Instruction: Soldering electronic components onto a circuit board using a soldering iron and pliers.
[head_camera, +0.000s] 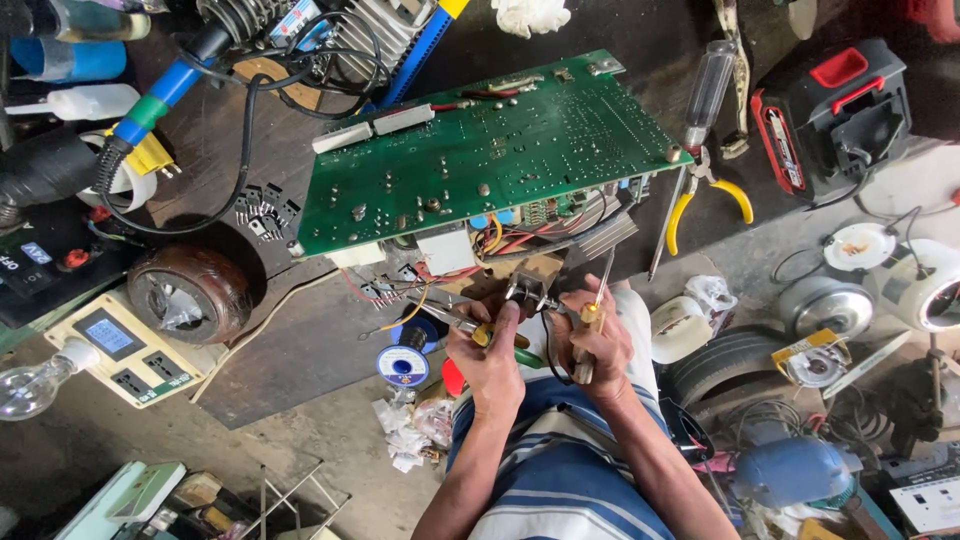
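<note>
Left hand (490, 355): closed around green-and-yellow-handled pliers (478, 328), their tips at a small metal part (527, 292).
Right hand (597, 345): gripping a wooden-handled soldering iron (594, 320), tip up.
Large green rectangular circuit board (490, 150): tilted, just above both hands.
Blue solder spool (404, 362): left of the hands.

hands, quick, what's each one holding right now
left hand: closed on green-and-yellow-handled pliers
right hand: closed on a wooden-handled tool

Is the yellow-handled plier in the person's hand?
No, the yellow-handled pliers lie on the bench right of the green circuit board, away from both hands.
</note>
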